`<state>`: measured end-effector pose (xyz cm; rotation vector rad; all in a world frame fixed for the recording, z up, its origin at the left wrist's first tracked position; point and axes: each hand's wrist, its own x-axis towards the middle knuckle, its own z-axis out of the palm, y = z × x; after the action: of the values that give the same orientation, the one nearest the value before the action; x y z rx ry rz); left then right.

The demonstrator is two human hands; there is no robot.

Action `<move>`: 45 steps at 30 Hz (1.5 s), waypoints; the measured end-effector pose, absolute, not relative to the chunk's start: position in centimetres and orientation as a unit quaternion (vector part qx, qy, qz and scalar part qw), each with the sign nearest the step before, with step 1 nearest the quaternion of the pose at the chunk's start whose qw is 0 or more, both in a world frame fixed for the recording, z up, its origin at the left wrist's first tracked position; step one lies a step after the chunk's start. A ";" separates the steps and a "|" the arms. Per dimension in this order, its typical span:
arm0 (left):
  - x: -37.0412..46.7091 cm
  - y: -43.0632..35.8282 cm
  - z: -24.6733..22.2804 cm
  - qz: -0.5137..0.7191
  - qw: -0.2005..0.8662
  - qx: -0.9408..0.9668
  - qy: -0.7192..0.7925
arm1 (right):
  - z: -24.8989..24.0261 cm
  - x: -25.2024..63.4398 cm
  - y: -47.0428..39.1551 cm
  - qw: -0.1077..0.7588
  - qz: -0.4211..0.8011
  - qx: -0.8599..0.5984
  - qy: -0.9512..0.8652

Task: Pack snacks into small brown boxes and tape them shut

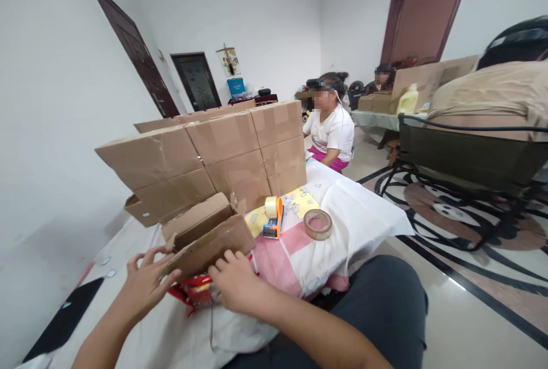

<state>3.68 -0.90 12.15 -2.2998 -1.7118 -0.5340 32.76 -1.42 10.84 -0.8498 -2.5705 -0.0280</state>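
A small brown cardboard box (214, 246) with its top open tilts on the cloth-covered table in front of me. My left hand (148, 280) is closed on the box's left end, thumb along the near panel and fingers at the far side. The curled fingers of my right hand (237, 283) press on the lower part of the near panel; its thumb is partly hidden. Under the box, a red and yellow plastic package (199, 292) shows between my hands. The inside of the box is dark.
Stacked cardboard boxes (231, 149) form a wall behind the small box. An orange and blue tape dispenser (274, 218) and a tape roll (318, 224) lie to the right. A person in a white shirt (338, 129) sits beyond the table. A folding chair (466, 155) is farther right.
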 end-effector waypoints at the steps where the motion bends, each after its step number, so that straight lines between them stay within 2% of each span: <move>1: 4.2 -0.9 12.7 -0.180 0.105 -0.779 -0.591 | 11.0 32.9 -1.4 0.207 -0.007 -0.306 -0.929; 4: 5.9 -1.5 14.0 -0.217 0.058 -0.768 -0.600 | 12.4 34.5 -1.3 0.171 0.019 -0.296 -0.939; 7: 7.1 -2.5 14.2 -0.360 0.004 -0.750 -0.555 | 15.0 37.6 -1.0 0.160 0.099 -0.240 -0.952; 10: 7.4 -3.3 12.8 -0.483 0.001 -0.681 -0.550 | 18.2 40.9 -0.2 0.252 0.228 -0.152 -0.928; 12: 7.3 -3.7 11.7 -0.512 0.015 -0.649 -0.563 | 20.5 42.3 0.6 0.372 0.279 -0.145 -0.874; 15: 7.2 -4.3 11.1 -0.529 0.026 -0.627 -0.571 | 23.8 42.1 2.6 0.514 0.280 -0.174 -0.792; 18: 6.8 -4.5 12.6 -0.515 0.029 -0.633 -0.577 | 26.4 39.2 5.5 0.535 0.227 -0.201 -0.789; 21: 6.3 -4.2 15.0 -0.436 0.039 -0.689 -0.578 | 27.2 35.2 8.3 0.458 0.185 -0.200 -0.846; 25: 5.7 -3.5 17.0 -0.274 0.028 -0.771 -0.573 | 25.7 31.5 9.8 0.216 0.111 -0.238 -0.940; 27: 5.4 -3.5 17.2 -0.243 0.036 -0.777 -0.579 | 24.8 30.7 9.8 0.138 0.094 -0.251 -0.953; 30: 4.6 -4.3 16.5 -0.287 0.054 -0.761 -0.580 | 23.8 30.0 9.6 0.082 0.126 -0.242 -0.959; 35: 3.6 -5.8 13.0 -0.420 -0.066 -0.706 -0.567 | 22.7 27.4 9.0 -0.035 0.129 -0.267 -0.954; 38: 4.2 -5.9 11.0 -0.466 -0.086 -0.694 -0.542 | 22.4 26.3 8.4 -0.053 0.116 -0.287 -0.949; 40: 5.0 -5.9 9.9 -0.506 -0.101 -0.683 -0.517 | 22.6 27.0 8.1 0.010 0.107 -0.302 -0.947; 41: 5.4 -5.8 9.5 -0.522 -0.110 -0.678 -0.506 | 22.6 28.0 8.0 0.078 0.107 -0.312 -0.941; 45: 6.2 -5.6 8.3 -0.543 -0.115 -0.679 -0.480 | 21.2 34.2 8.7 0.463 0.129 -0.372 -0.794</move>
<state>6.24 -5.59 8.32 -2.3061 -1.6293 -1.8444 34.23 8.70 21.19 -0.9145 -1.9522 0.3175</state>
